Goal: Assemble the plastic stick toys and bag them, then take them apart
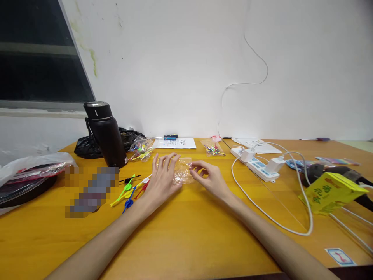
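A small clear plastic bag (183, 173) lies on the wooden table between my two hands. My left hand (163, 177) rests flat with its fingers apart, partly over the bag's left side. With thumb and fingertips together, my right hand (210, 178) pinches the bag's right edge. Close by my left hand are several loose plastic spinner arrows (128, 194) in green, blue, yellow, red and black; my hand hides some of them. Further back, a bag of coloured arrows (141, 149) lies on the left and another such bag (214, 148) on the right.
A black bottle (106, 136) stands at the back left, near a pixelated flat object (94, 190). On the right are a white power strip (258, 165), looping white cables (309, 229) and a yellow box (332, 194). Printed papers (176, 144) and screwdrivers (171, 137) lie by the wall.
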The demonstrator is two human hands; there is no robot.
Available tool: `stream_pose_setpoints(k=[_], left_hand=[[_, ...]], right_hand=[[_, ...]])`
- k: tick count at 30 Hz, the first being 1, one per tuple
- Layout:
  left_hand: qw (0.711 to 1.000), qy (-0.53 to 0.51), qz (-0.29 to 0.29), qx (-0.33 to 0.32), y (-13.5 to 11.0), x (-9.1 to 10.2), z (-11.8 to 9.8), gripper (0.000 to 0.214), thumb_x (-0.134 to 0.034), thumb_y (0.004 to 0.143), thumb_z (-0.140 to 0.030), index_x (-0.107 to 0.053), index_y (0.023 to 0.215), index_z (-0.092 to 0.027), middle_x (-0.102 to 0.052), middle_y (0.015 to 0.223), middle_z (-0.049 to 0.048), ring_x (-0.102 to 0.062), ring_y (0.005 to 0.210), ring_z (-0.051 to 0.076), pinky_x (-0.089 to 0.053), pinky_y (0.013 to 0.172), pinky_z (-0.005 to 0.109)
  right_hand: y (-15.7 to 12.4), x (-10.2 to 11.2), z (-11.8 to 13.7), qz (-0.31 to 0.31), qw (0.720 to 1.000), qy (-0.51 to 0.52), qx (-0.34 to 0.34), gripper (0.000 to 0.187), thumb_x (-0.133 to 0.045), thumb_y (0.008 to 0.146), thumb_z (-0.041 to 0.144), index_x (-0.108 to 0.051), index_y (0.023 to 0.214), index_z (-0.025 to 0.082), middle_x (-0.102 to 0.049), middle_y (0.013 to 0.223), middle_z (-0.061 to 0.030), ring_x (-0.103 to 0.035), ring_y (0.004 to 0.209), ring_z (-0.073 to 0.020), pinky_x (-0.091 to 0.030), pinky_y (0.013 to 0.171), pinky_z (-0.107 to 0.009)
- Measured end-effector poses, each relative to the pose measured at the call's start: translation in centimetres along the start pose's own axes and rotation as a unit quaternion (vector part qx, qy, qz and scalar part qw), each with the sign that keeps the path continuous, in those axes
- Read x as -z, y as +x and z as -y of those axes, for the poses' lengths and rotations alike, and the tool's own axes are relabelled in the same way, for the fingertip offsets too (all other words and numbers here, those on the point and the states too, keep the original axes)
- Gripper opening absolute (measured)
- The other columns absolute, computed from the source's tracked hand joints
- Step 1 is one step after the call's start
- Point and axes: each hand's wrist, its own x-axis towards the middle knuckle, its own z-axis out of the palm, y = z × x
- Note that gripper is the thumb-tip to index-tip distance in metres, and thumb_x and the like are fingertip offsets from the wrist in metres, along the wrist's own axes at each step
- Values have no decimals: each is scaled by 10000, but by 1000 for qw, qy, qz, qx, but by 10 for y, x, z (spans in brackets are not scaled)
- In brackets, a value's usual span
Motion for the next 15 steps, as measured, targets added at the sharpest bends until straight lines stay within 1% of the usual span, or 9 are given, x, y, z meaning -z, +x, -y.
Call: stream_pose_setpoints(k=[3, 5, 7, 9, 12, 15], left_hand=[[1000, -16, 2, -6, 0, 0, -2, 854, -711, 752, -258, -271, 1484, -261, -437, 1477, 119, -374, 1383, 346, -88, 1225, 611], [1000, -18, 1, -5, -1, 0, -2, 856, -717, 756, -263, -271, 1486, -261, -438, 1477, 121, -372, 1386, 347, -89, 1225, 614], [1000, -15, 2, -2, -1, 0, -1, 857, -720, 758, -264, -271, 1487, -255, -439, 1477, 124, -369, 1389, 346, -85, 1225, 615], [1000, -12, 2, -3, -1, 0, -1, 858, -718, 757, -258, -268, 1488, -247, -438, 1479, 126, -366, 1392, 341, -79, 1228, 610], [1000, -16, 1, -6, -1, 0, -2, 845, -704, 764, -251, -265, 1487, -248, -437, 1481, 127, -369, 1393, 337, -80, 1229, 608], [1000, -17, 1, 3, -1, -1, -2, 816, -682, 773, -234, -276, 1480, -251, -441, 1479, 123, -374, 1390, 333, -78, 1231, 603]], right_hand=[[-1, -2, 2, 21, 1000, 4, -21, 221, -593, 933, 411, -734, 963, 243, -750, 909, -42, -652, 783, -198, -454, 636, -293], [-1, -1, 6, 33, 999, 6, -34, 263, -557, 959, 431, -748, 940, 252, -761, 900, -34, -649, 762, -191, -419, 615, -289], [-2, -1, 8, 37, 999, 3, -39, 260, -562, 960, 444, -751, 986, 266, -766, 922, -27, -648, 770, -189, -407, 620, -287], [-2, -1, 8, 39, 999, -11, -26, 226, -608, 936, 431, -749, 1026, 280, -763, 939, -25, -649, 805, -194, -414, 647, -288], [-3, -1, 7, 46, 999, -19, -6, 183, -619, 932, 392, -752, 988, 279, -762, 932, -23, -648, 825, -199, -420, 681, -295], [-2, 0, 9, 60, 998, 12, -19, 233, -560, 968, 396, -745, 945, 257, -768, 949, -27, -656, 850, -200, -417, 689, -294]])
